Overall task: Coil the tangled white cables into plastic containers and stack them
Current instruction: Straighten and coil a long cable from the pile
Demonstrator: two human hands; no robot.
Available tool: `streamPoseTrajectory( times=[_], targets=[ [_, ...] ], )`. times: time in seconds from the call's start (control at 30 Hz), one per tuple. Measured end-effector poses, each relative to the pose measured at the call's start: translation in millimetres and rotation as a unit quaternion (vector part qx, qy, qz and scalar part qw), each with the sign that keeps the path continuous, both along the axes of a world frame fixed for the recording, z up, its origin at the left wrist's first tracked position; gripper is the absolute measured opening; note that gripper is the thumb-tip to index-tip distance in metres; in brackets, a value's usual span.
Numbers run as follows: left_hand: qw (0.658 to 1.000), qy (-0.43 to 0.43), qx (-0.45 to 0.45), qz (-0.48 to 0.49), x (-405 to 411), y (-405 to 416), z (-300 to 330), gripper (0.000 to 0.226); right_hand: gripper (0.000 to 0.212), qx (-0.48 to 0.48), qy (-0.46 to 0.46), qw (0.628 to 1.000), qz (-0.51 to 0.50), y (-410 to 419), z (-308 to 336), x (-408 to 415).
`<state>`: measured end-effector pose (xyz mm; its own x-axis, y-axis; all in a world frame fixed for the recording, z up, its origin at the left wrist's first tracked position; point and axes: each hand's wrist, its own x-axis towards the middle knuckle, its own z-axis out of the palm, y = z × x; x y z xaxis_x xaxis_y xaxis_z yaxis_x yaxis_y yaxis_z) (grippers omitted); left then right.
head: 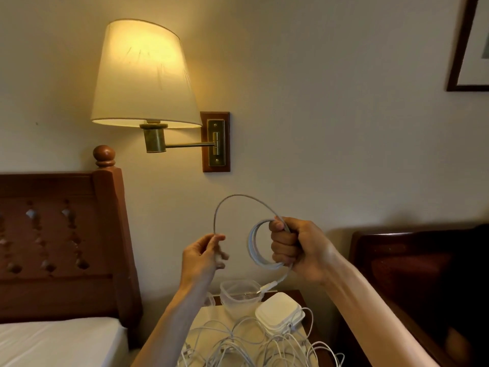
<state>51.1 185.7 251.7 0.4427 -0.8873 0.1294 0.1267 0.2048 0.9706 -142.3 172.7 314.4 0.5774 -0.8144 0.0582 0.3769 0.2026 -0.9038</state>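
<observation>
Head view: a white cable (260, 246) is held above the open plastic container (239, 294). The finished coil is clamped in the right hand (293, 250); the free end is pinched by the left hand (203, 256). The cable is judged light, limp and springy; the loops should be gripped together to prevent unwinding.

Open air before the wall around my hands (264, 250), wall lamp (144, 75) overhead to the left, wooden headboard (66, 234) closing the left side, dark chair (423, 274) crowding the right, table (209, 321) below choked with tangled cables (251, 343) and plastic containers (239, 295).
</observation>
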Motion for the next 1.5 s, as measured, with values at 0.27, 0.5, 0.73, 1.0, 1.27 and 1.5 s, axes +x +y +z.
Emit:
streamPoseTrajectory(
  times=[0.27,0.5,0.73,1.0,1.27,1.5],
  targets=[
    [0.694,-0.676,0.136,-0.206,29.0,36.8,4.7,0.026,0.041,-0.094,0.099,0.988,-0.075,-15.3,10.2,-15.3],
    [0.71,-0.639,-0.088,-0.284,-7.3,71.7,67.7,0.023,0.04,-0.264,0.234,0.931,-0.095,-5.0,-16.2,16.8],
    [0.655,-0.704,-0.274,0.0,5.4,47.5,47.8,0.043,0.045,-0.328,0.291,0.894,-0.09,-5.3,-26.4,17.4],
    [0.62,-0.734,-0.274,0.045,10.3,40.4,44.5,0.02,0.046,-0.362,0.348,0.85,-0.159,-1.0,-26.5,18.2],
    [0.734,-0.578,-0.342,0.1,4.2,26.9,24.3,0.021,0.049,-0.221,0.223,0.947,-0.063,14.2,-10.7,26.6],
    [0.958,-0.247,-0.107,-0.1,-8.6,29.7,29.6,0.027,0.051,-0.246,0.264,0.921,-0.144,14.9,-12.8,27.1]
  ],
)
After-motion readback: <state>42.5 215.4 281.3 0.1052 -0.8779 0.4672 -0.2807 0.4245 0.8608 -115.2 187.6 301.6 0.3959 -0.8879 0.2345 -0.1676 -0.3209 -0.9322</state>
